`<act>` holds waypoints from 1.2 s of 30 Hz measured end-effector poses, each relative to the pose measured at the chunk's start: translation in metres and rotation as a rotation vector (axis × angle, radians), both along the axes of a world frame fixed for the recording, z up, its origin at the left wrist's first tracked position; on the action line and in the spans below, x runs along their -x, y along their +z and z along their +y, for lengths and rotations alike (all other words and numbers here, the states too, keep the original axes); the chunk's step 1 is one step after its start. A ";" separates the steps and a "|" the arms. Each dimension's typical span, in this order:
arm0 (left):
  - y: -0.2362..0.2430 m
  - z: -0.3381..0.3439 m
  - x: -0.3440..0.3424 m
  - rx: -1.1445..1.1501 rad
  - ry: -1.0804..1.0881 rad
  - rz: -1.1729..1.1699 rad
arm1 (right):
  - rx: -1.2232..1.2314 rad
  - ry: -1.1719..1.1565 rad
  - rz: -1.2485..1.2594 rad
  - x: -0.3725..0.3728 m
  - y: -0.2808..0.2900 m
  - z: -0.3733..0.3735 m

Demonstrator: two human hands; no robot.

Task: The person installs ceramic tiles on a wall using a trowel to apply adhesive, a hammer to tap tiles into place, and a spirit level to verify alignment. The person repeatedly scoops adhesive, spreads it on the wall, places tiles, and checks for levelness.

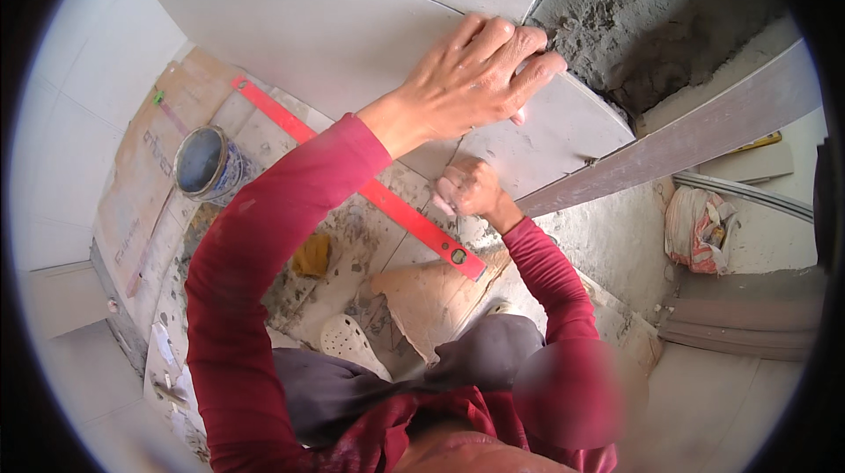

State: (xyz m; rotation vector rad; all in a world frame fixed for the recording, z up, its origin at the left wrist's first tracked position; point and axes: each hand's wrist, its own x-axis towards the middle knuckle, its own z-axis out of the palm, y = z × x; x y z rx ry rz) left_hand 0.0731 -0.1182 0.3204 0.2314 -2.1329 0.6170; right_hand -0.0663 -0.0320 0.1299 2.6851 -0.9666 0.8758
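A light grey wall tile (537,149) stands low against the wall, beside a larger tiled stretch. My left hand (484,73) is at its upper edge, with bent fingers over the edge and the thumb on the face. Rough wet mortar (634,20) lies exposed just past those fingertips. Lower down, my right hand (471,190) is closed in a fist, knuckles at the tile's face, and nothing shows in it. Below the hands, a red spirit level (387,200) lies slantwise across the floor.
A bucket (201,165) stands at the left by flattened cardboard (145,165). A yellow cloth-like piece (312,256) lies on the stained floor. Brown paper (440,297) is near my clogs (350,343). At the right are a long board-like strip (687,139) and a white-and-red sack (695,228).
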 end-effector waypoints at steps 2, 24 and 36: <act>-0.004 0.001 0.000 -0.010 -0.016 -0.006 | -0.058 0.075 -0.084 -0.006 -0.001 0.003; 0.014 -0.003 -0.013 -0.042 -0.009 -0.145 | 0.082 0.136 0.004 -0.024 -0.034 0.039; 0.009 -0.005 -0.018 -0.058 -0.025 -0.153 | -0.223 -0.268 -0.090 -0.026 -0.085 0.065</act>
